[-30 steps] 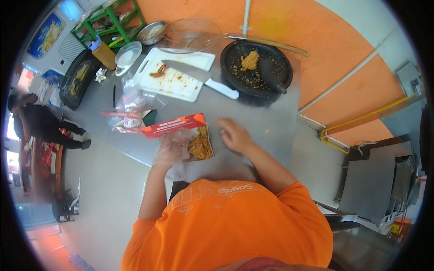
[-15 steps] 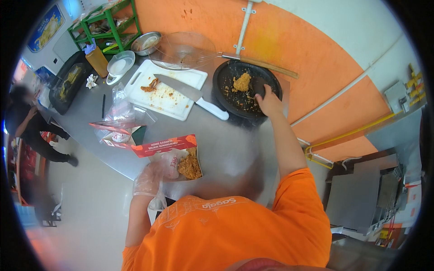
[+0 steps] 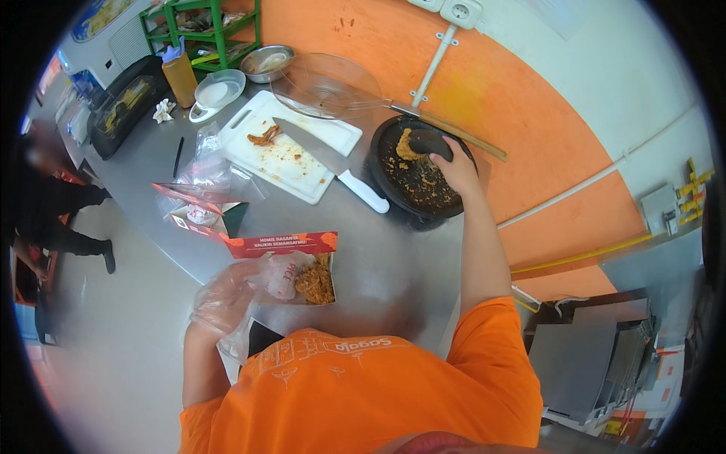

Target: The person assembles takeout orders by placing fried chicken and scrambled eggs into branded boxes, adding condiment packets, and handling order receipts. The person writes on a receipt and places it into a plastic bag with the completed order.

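My right hand (image 3: 455,168) is closed around a dark stone pestle (image 3: 429,144) in a wide black mortar (image 3: 386,178). The pestle's end meets a piece of fried chicken (image 3: 406,145) at the far side, with crumbs scattered over the bowl. My left hand (image 3: 227,296), in a loose clear plastic glove, lies at the left side of an open red-and-white food box (image 3: 283,244); the baggy plastic hides how its fingers are set. Inside the box are a paper-wrapped bundle (image 3: 282,278) and more fried chicken (image 3: 314,281).
A white cutting board (image 3: 302,174) bears meat scraps and a white-handled knife (image 3: 363,191). Nearby are a wire strainer (image 3: 325,85), a second box (image 3: 198,212), plastic bags (image 3: 208,170), a scale (image 3: 218,92) and a sauce bottle (image 3: 179,79). Another person (image 3: 57,189) stands at left.
The pestle, held in my right hand, has come up against the chicken, which now sits tilted towards the mortar's far side. My left hand has shifted left along the box. The view has shifted slightly.
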Motion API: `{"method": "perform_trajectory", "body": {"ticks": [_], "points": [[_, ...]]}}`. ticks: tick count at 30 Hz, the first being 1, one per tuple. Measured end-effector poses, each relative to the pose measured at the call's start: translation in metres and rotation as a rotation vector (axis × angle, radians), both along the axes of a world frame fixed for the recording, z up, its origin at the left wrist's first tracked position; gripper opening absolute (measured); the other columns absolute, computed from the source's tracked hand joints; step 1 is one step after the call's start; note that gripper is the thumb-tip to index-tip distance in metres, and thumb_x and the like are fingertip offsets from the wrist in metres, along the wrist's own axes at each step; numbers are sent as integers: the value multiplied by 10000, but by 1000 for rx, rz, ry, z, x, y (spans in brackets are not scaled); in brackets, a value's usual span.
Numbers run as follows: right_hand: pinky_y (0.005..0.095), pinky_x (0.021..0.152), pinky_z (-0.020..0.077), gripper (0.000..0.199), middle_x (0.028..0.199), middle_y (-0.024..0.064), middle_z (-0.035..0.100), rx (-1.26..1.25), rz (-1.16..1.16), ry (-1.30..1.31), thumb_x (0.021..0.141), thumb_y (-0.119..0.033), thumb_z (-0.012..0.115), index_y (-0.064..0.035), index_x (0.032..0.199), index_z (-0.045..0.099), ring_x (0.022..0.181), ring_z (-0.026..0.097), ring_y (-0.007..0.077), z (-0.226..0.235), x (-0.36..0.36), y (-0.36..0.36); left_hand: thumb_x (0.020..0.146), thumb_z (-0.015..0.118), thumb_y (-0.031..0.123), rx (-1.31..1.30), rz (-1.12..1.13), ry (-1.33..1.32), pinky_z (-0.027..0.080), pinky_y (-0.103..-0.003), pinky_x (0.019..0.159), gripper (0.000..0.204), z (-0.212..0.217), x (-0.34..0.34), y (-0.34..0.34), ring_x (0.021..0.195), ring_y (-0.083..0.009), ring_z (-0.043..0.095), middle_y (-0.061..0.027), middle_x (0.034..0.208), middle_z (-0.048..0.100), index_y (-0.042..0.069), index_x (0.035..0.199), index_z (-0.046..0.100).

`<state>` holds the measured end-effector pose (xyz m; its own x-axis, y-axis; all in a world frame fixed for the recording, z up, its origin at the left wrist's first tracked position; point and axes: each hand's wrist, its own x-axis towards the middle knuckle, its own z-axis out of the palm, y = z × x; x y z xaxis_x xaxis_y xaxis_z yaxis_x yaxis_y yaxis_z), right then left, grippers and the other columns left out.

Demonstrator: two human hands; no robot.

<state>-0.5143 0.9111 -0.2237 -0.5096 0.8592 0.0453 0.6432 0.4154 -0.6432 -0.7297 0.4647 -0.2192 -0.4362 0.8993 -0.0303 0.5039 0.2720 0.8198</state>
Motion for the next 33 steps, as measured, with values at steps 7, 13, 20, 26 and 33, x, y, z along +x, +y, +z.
{"method": "perform_trajectory", "body": {"ticks": [7, 13, 20, 26, 33], "points": [[447, 931, 450, 694, 1156, 280, 585, 174, -39, -373, 833, -368, 611, -69, 1389, 323, 1082, 573, 404, 1, -40, 10, 874, 553, 49, -45, -70, 108, 443, -354, 925, 306, 4, 4, -1, 1082, -270, 562, -128, 1175, 580, 51, 1179, 569], [447, 885, 468, 621, 1149, 261, 593, 353, 18, -73, 862, -349, 610, -115, 1389, 381, 1043, 589, 400, 34, -23, 14, 877, 539, 86, 66, 66, -192, 436, -348, 926, 296, 14, -4, -35, 1112, -226, 537, -113, 1143, 588, 75, 1166, 602], [470, 876, 472, 584, 1151, 281, 567, 538, -188, 53, 890, -317, 570, -181, 1416, 357, 1033, 580, 428, 10, -35, -37, 843, 541, 31, 310, 356, -626, 426, -317, 938, 271, 43, 10, -26, 1059, -204, 560, -94, 1114, 605, 9, 1101, 622], [473, 914, 464, 580, 1152, 270, 585, 234, 110, -473, 860, -326, 590, -224, 1389, 376, 1061, 584, 403, 7, -45, 3, 883, 574, 180, 324, 323, -721, 401, -304, 938, 285, 62, 28, -4, 1077, -182, 539, -83, 1095, 606, -2, 1097, 622], [472, 933, 450, 599, 1170, 263, 582, 450, -134, -131, 861, -322, 592, -204, 1404, 368, 1085, 567, 413, -8, -56, -3, 880, 630, 222, 290, 395, -800, 426, -276, 874, 304, 52, 0, -28, 1032, -177, 559, -83, 1085, 616, -10, 1076, 621]]}}
